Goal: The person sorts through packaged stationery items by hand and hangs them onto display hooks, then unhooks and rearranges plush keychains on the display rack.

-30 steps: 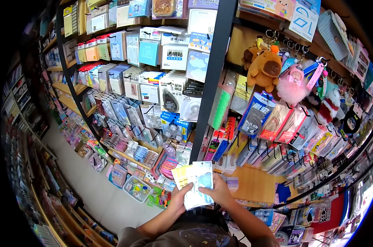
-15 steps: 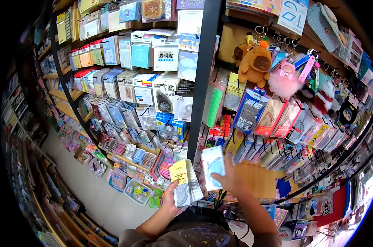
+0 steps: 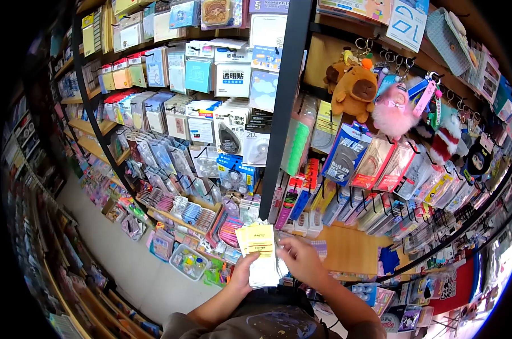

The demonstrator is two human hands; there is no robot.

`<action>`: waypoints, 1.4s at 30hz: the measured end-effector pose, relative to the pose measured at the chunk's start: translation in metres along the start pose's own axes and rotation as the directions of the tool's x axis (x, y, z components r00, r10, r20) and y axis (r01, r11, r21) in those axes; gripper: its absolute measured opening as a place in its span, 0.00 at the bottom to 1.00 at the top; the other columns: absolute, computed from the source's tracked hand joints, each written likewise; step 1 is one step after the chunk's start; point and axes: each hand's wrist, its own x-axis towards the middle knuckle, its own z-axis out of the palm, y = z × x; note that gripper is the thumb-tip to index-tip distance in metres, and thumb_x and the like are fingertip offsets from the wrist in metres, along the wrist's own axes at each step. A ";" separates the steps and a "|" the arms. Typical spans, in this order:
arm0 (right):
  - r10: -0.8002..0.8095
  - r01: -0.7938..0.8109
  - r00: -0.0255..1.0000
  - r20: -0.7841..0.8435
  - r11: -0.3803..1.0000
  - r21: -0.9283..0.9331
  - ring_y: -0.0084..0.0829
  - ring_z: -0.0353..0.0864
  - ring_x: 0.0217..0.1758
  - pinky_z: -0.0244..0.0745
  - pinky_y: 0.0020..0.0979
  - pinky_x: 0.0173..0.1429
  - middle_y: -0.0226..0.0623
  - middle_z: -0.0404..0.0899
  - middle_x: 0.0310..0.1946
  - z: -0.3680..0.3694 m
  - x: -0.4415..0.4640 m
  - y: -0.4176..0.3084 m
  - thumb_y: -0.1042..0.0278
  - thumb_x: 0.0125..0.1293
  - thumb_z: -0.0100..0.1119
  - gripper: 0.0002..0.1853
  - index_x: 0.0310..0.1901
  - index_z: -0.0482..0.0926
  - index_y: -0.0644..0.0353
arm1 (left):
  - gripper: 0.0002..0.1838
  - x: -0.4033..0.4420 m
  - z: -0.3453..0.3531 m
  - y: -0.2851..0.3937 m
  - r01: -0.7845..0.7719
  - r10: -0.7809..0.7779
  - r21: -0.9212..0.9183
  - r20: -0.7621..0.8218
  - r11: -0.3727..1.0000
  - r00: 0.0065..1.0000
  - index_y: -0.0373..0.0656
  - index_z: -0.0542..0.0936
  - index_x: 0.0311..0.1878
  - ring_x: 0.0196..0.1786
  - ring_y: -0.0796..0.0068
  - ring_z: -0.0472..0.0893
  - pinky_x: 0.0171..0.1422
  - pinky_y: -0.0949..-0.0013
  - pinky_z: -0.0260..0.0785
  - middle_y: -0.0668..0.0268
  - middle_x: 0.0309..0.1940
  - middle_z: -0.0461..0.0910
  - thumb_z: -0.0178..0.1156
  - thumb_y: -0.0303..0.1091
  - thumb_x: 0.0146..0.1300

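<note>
A stack of flat protractor packs [image 3: 261,248] with yellow header cards is held low in front of my body. My left hand [image 3: 243,274] grips it from the left, thumb across the front. The packs are slightly fanned at the top, and glare washes out their lower part. At the stack's right edge, my right hand [image 3: 302,261] has its fingers curled in, gripping the edge of the packs. A similar yellow-topped protractor pack [image 3: 326,125] hangs on the rack above.
A dark upright post [image 3: 284,113] divides the display racks. Plush keychains [image 3: 355,90] and ruler sets [image 3: 349,155] hang to the right. Correction tape packs [image 3: 229,135] hang left. Below are a wooden shelf [image 3: 349,248] and a clear plastic bin [image 3: 189,263] on the floor.
My right hand has moved left and brought its separate pack against the stack in my left hand. The stack's yellow header now faces up more squarely.
</note>
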 end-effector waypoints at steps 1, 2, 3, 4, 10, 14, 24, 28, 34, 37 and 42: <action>0.007 -0.005 0.999 0.049 1.000 -0.030 0.33 0.75 0.34 0.71 0.31 0.39 0.44 0.71 0.41 0.006 -0.005 -0.001 0.61 0.60 0.58 0.20 0.50 0.71 0.64 | 0.21 0.001 0.004 -0.002 -0.043 0.045 0.073 -0.023 0.996 0.999 0.36 0.67 0.56 0.50 0.62 0.77 0.54 0.62 0.71 0.55 0.49 0.74 0.52 0.33 0.61; 0.015 -0.010 0.995 0.096 0.998 -0.060 0.32 0.76 0.33 0.72 0.31 0.38 0.44 0.71 0.41 0.013 -0.011 -0.001 0.60 0.58 0.60 0.22 0.50 0.71 0.64 | 0.20 0.001 0.007 -0.004 -0.082 0.089 0.149 -0.041 0.985 0.995 0.36 0.67 0.56 0.50 0.63 0.77 0.53 0.62 0.71 0.56 0.48 0.75 0.51 0.33 0.61; -0.045 0.048 0.998 0.041 0.995 -0.082 0.48 0.74 0.44 0.70 0.39 0.45 0.49 0.71 0.40 0.021 -0.013 0.002 0.53 0.58 0.58 0.27 0.53 0.69 0.65 | 0.21 0.006 0.005 -0.009 -0.136 0.152 0.250 -0.045 0.959 0.987 0.38 0.67 0.56 0.48 0.62 0.78 0.52 0.57 0.72 0.56 0.48 0.75 0.48 0.41 0.66; -0.053 0.054 0.998 0.017 0.990 -0.130 0.48 0.74 0.44 0.70 0.39 0.46 0.49 0.71 0.40 0.025 -0.015 0.003 0.53 0.58 0.58 0.28 0.53 0.68 0.66 | 0.23 0.009 0.005 -0.011 -0.138 0.157 0.241 -0.062 0.961 0.986 0.38 0.67 0.57 0.49 0.61 0.78 0.53 0.57 0.72 0.56 0.49 0.75 0.46 0.46 0.67; -0.001 0.004 1.000 0.013 0.969 -0.245 0.51 0.72 0.48 0.68 0.41 0.50 0.51 0.68 0.45 0.029 -0.024 -0.002 0.57 0.58 0.57 0.29 0.57 0.65 0.65 | 0.38 0.011 0.009 -0.015 -0.051 0.057 0.085 -0.080 0.995 0.995 0.43 0.65 0.60 0.54 0.59 0.75 0.58 0.59 0.69 0.54 0.53 0.72 0.24 0.65 0.65; -0.129 0.102 0.988 -0.086 0.958 -0.270 0.50 0.70 0.50 0.67 0.40 0.52 0.51 0.66 0.48 0.038 -0.026 0.006 0.58 0.58 0.58 0.28 0.56 0.65 0.67 | 0.38 0.014 0.008 -0.019 -0.070 0.087 0.134 -0.126 0.989 0.988 0.42 0.65 0.60 0.54 0.59 0.75 0.58 0.58 0.68 0.54 0.52 0.73 0.23 0.64 0.66; 0.037 -0.036 0.999 0.005 0.995 -0.098 0.54 0.77 0.40 0.71 0.45 0.43 0.56 0.76 0.41 0.041 -0.025 -0.006 0.62 0.57 0.58 0.31 0.59 0.58 0.62 | 0.34 0.011 0.015 -0.021 -0.048 0.055 0.052 -0.148 0.998 0.987 0.43 0.67 0.59 0.52 0.59 0.76 0.57 0.58 0.69 0.56 0.51 0.74 0.26 0.61 0.68; -0.010 0.007 0.999 -0.039 0.998 -0.065 0.55 0.78 0.36 0.71 0.47 0.41 0.56 0.77 0.38 0.032 -0.019 -0.004 0.61 0.59 0.56 0.30 0.60 0.57 0.60 | 0.34 0.011 0.021 -0.015 -0.044 0.042 -0.023 -0.088 0.999 0.995 0.43 0.65 0.61 0.55 0.59 0.74 0.60 0.56 0.66 0.56 0.53 0.72 0.27 0.60 0.68; -0.195 0.181 0.981 0.026 0.846 -0.502 0.47 0.77 0.43 0.73 0.40 0.43 0.51 0.75 0.44 0.014 -0.010 -0.011 0.66 0.56 0.57 0.26 0.56 0.63 0.62 | 0.35 0.014 0.018 -0.018 -0.021 0.024 0.018 -0.132 1.000 0.991 0.42 0.63 0.63 0.58 0.62 0.72 0.63 0.60 0.63 0.57 0.57 0.70 0.27 0.61 0.67; -0.179 0.190 0.981 0.076 0.787 -0.587 0.45 0.76 0.43 0.73 0.39 0.42 0.46 0.73 0.43 0.023 -0.010 -0.009 0.67 0.55 0.57 0.24 0.54 0.65 0.62 | 0.33 0.013 0.013 -0.023 -0.025 0.041 0.096 -0.172 0.995 0.984 0.41 0.61 0.63 0.56 0.65 0.73 0.61 0.62 0.65 0.59 0.55 0.70 0.30 0.59 0.68; -0.217 0.203 0.976 0.034 0.834 -0.514 0.44 0.76 0.42 0.73 0.38 0.42 0.43 0.73 0.40 0.025 -0.008 0.001 0.67 0.54 0.58 0.23 0.52 0.66 0.62 | 0.31 0.015 0.006 -0.027 -0.043 0.078 0.193 -0.174 0.980 0.982 0.40 0.60 0.63 0.56 0.66 0.73 0.60 0.63 0.66 0.60 0.55 0.70 0.35 0.56 0.69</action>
